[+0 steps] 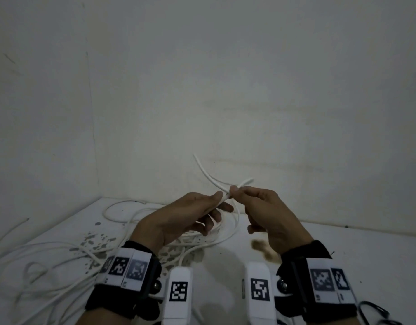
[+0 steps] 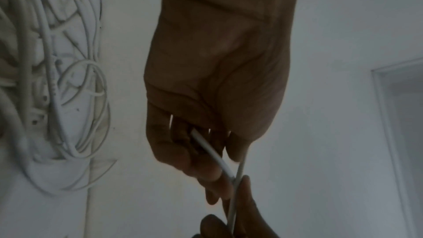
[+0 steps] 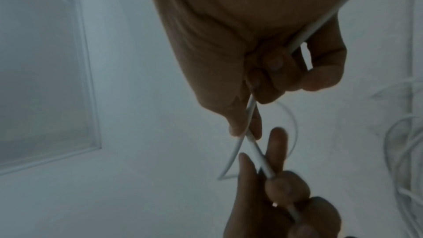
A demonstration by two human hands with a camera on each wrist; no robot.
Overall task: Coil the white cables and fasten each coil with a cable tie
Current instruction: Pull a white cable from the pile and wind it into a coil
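A thin white cable (image 1: 211, 178) is held up in front of the wall, above the white table (image 1: 343, 242). Two of its strands cross between my hands. One end curves up and left, a shorter end (image 1: 248, 181) points right. My left hand (image 1: 219, 199) pinches the strand between thumb and fingers, and the cable (image 2: 213, 153) runs across its fingers. My right hand (image 1: 235, 191) pinches the crossing from the right, with the cable (image 3: 250, 115) passing under its thumb. A loop (image 1: 236, 221) hangs from the hands to the table.
A loose tangle of white cables (image 1: 49, 266) covers the table's left side, also seen as the cable pile (image 2: 75, 97). Grey chipped patches (image 1: 94, 240) and a brown stain (image 1: 261, 245) mark the tabletop. Walls meet in a corner at the back left.
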